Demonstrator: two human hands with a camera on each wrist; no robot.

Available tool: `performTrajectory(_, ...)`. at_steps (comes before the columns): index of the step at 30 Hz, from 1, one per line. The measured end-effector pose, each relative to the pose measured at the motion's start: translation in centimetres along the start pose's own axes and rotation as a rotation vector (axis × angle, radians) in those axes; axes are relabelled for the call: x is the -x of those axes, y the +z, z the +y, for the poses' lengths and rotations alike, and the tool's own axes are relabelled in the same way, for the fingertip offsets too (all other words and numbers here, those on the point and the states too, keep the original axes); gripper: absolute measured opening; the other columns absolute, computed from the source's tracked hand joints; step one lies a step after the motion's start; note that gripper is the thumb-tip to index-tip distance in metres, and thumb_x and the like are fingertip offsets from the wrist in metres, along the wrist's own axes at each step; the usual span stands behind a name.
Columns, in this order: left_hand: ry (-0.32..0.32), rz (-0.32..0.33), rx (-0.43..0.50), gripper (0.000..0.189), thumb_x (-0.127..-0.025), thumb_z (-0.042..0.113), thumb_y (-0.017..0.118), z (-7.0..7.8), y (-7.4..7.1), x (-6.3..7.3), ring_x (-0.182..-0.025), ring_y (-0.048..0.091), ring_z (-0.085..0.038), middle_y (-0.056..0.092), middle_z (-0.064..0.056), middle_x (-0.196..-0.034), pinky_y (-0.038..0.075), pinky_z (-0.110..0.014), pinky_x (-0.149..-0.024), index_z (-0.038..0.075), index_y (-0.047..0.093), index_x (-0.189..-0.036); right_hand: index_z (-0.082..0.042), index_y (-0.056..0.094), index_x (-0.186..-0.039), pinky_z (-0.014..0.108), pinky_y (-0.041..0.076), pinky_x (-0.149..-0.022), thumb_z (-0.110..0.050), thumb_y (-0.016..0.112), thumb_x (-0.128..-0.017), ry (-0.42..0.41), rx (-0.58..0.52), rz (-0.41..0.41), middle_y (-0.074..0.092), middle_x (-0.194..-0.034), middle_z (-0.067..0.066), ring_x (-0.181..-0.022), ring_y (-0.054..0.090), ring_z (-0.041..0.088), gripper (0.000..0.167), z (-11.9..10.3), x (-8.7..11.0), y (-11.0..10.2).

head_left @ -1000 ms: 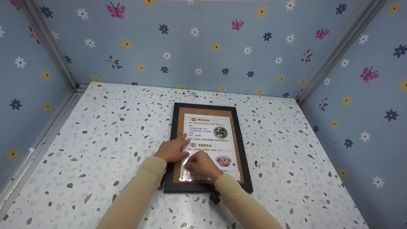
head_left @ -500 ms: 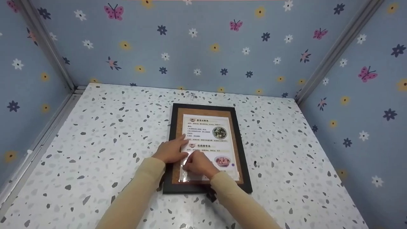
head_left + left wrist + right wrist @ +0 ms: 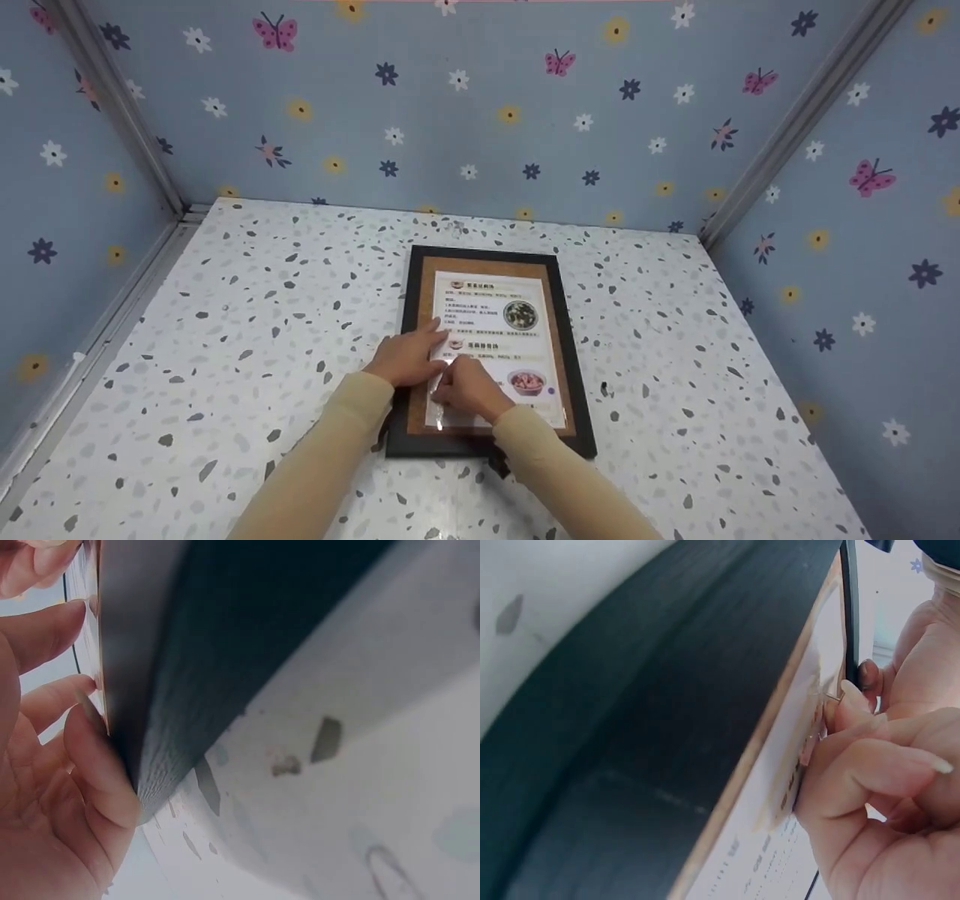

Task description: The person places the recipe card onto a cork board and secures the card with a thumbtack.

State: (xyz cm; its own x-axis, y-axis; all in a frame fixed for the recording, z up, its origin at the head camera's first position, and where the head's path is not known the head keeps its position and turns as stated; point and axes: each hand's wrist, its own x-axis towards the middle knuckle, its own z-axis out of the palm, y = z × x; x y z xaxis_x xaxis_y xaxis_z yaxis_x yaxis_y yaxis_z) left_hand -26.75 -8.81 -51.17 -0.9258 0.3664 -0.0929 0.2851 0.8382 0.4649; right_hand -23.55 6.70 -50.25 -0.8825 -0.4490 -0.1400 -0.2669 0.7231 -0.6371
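Note:
A printed sheet [image 3: 491, 304] with two food pictures and a glossy surface lies on a brown board [image 3: 487, 265] in a black frame [image 3: 568, 330]. At the sheet's left edge, my left hand [image 3: 406, 358] rests with its fingers spread over the frame's side. The right hand [image 3: 474, 388] is curled low on the sheet, thumb and fingertips together near its left edge. A small pinkish bit [image 3: 807, 751] shows at those fingertips in the right wrist view; its kind is mostly hidden. A round purple dot [image 3: 551, 391] sits at the sheet's right edge.
The frame lies on a white speckled table [image 3: 247, 315]. Blue flowered panels [image 3: 465, 112] close in the back and both sides, with grey metal posts [image 3: 795, 124] at the corners. Something small and dark [image 3: 498, 465] sticks out under the frame's lower edge.
Both hands stay at the same places on the sheet. The right hand has shifted and turned very slightly. The head view has wobbled a little.

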Motion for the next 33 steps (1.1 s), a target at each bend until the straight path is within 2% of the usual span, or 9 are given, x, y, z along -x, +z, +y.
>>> performTrajectory(8,-0.015,-0.006,-0.005,0.063,-0.093,0.034,0.064,0.1,0.1,0.1,-0.137,0.041,-0.037,0.030,-0.010,-0.159,0.035,-0.054,-0.109,0.013,0.046,-0.149,-0.004,0.074,-0.067,0.017,0.038,-0.046,-0.006,0.077,-0.082,-0.027,0.015,0.003,0.059,-0.052,-0.006,-0.045,0.046,0.004,0.015,0.2,-0.1,0.2)
performTrajectory(15,0.008,0.002,-0.039,0.062,-0.094,0.034,0.063,0.1,0.2,0.0,-0.135,0.044,-0.037,0.031,-0.013,-0.159,0.038,-0.054,-0.106,0.011,0.046,-0.149,-0.003,0.074,-0.069,0.019,0.041,-0.049,-0.004,0.078,-0.081,-0.064,-0.012,0.019,0.064,-0.057,-0.002,-0.049,0.049,0.004,0.013,0.5,0.1,0.5)
performTrajectory(20,0.020,0.012,-0.054,0.060,-0.095,0.033,0.063,0.2,0.0,0.2,-0.132,0.047,-0.037,0.031,-0.014,-0.158,0.042,-0.054,-0.102,0.009,0.048,-0.148,-0.005,0.070,-0.064,0.020,0.042,-0.054,0.000,0.076,-0.077,-0.144,0.042,0.059,0.059,-0.055,-0.006,-0.052,0.048,0.004,0.015,0.6,0.1,0.8)
performTrajectory(23,0.007,0.012,-0.061,0.060,-0.095,0.033,0.063,0.2,0.0,0.3,-0.132,0.047,-0.037,0.031,-0.014,-0.158,0.041,-0.054,-0.103,0.010,0.047,-0.148,-0.006,0.068,-0.064,0.021,0.043,-0.055,0.001,0.074,-0.076,-0.161,0.044,0.062,0.056,-0.055,-0.008,-0.053,0.048,0.005,0.015,0.7,0.1,0.9)
performTrajectory(29,0.006,-0.004,-0.058,0.062,-0.095,0.035,0.061,0.4,0.2,0.4,-0.135,0.044,-0.038,0.029,-0.014,-0.159,0.039,-0.053,-0.106,0.011,0.044,-0.150,-0.009,0.072,-0.069,0.021,0.048,-0.058,-0.002,0.074,-0.080,-0.105,0.008,0.025,0.061,-0.059,-0.008,-0.054,0.053,0.005,0.013,1.0,0.4,0.8)
performTrajectory(33,0.005,0.015,-0.048,0.063,-0.094,0.034,0.063,0.4,0.2,0.4,-0.134,0.044,-0.038,0.030,-0.013,-0.159,0.039,-0.053,-0.106,0.011,0.045,-0.150,-0.011,0.071,-0.068,0.023,0.047,-0.057,-0.005,0.074,-0.082,-0.074,-0.005,0.012,0.060,-0.058,-0.009,-0.053,0.053,0.006,0.016,1.1,0.4,0.7)
